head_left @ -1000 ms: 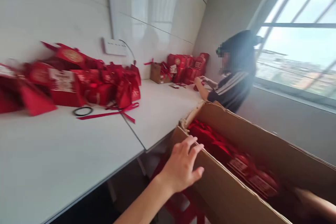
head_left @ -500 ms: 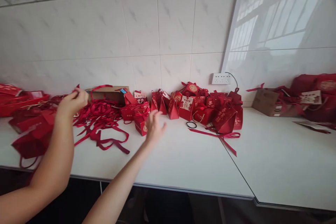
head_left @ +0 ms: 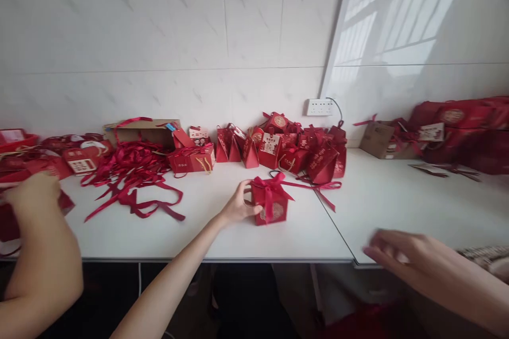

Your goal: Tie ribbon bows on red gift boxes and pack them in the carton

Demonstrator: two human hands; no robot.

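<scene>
The left hand (head_left: pixel 238 204) had brought the little red gift box (head_left: pixel 280 212) further right than before, arm stretched out, thumb pressed on its front. The right hand (head_left: pixel 413 254) had come in, blurry and half curled; I couldn't tell its grip. The box sat on the white table (head_left: pixel 222 243), its pink bow (head_left: pixel 272 185) on top.

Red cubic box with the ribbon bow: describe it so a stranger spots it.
On the white table, red paper boxes stand along the white tiled wall. Forward of them, the bare left hand holds the red cubic box. Unlike those, it's alone, red ribbon bow on top.
</scene>
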